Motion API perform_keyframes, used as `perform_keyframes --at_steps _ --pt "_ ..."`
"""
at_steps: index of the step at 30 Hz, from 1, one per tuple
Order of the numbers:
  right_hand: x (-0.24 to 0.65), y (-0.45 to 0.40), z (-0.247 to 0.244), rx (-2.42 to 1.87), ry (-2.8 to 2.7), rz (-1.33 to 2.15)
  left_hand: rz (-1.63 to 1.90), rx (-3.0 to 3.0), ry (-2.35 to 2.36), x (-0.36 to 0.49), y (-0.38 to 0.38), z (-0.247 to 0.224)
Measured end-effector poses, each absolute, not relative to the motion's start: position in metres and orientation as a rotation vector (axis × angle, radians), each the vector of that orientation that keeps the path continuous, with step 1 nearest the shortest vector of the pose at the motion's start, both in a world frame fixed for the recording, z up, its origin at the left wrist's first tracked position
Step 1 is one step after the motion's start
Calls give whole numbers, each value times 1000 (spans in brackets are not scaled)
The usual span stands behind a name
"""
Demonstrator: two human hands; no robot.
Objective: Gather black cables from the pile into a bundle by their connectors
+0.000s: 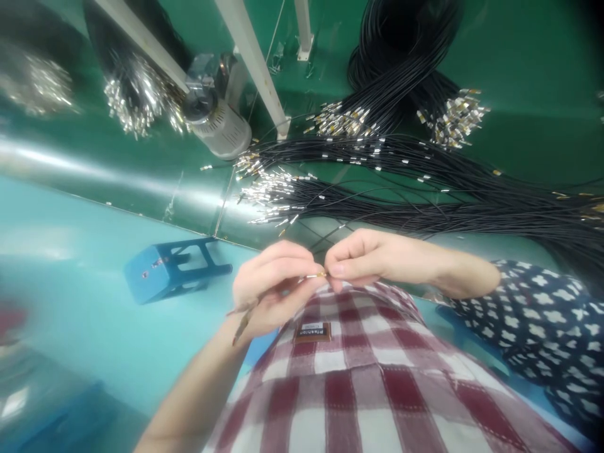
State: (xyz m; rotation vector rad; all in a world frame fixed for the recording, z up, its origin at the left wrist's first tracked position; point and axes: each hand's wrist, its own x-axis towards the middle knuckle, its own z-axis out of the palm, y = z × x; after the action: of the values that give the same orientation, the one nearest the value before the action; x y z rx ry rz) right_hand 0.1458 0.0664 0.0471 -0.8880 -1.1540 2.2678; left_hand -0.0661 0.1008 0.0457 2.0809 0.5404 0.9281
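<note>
A small metal connector (315, 275), silvery with a gold-coloured end, sits between my hands just in front of the checked apron. My left hand (278, 280) pinches it between thumb and fingers from the left. From the right, my right hand (356, 258) has thumb and fingers closed at the connector's gold end; what lies inside that pinch is too small to make out. Beyond my hands lie bundles of black cables (401, 211), with white and gold tips (271, 189) gathered on the green table's near part.
The green table (189, 189) holds a grey cylindrical device (221, 129), pale metal posts (257, 60), more coiled black cables (406, 44) at the back and a cable bundle (136, 94) at the left. A blue stool (165, 270) stands on the floor.
</note>
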Motion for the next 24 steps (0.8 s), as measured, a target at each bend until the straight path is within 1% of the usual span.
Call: perform_keyframes --at_steps 4,7,9,11,13,16,18,21,24 --pt "149 71 46 -895 -1154 2329 852 2011 616 -65 98 49" --pt "148 68 50 -945 -1215 2237 823 1955 727 -67 94 51" --pt "144 64 53 -1010 -1271 2097 822 1938 792 -68 91 53" --pt "139 58 54 -1126 -1382 1864 821 1903 858 -67 88 53" --pt "134 51 54 -1243 -1532 1552 857 1801 926 -63 85 52" --pt "126 43 47 -1320 -1735 1026 881 1459 1023 -56 81 52" --pt "122 40 40 -1316 -1816 722 829 1167 1061 -51 79 53" --pt "119 39 32 -1301 -1905 376 743 856 1090 -49 80 55" --pt "120 39 27 -1302 -2001 148 699 772 1123 -52 82 54"
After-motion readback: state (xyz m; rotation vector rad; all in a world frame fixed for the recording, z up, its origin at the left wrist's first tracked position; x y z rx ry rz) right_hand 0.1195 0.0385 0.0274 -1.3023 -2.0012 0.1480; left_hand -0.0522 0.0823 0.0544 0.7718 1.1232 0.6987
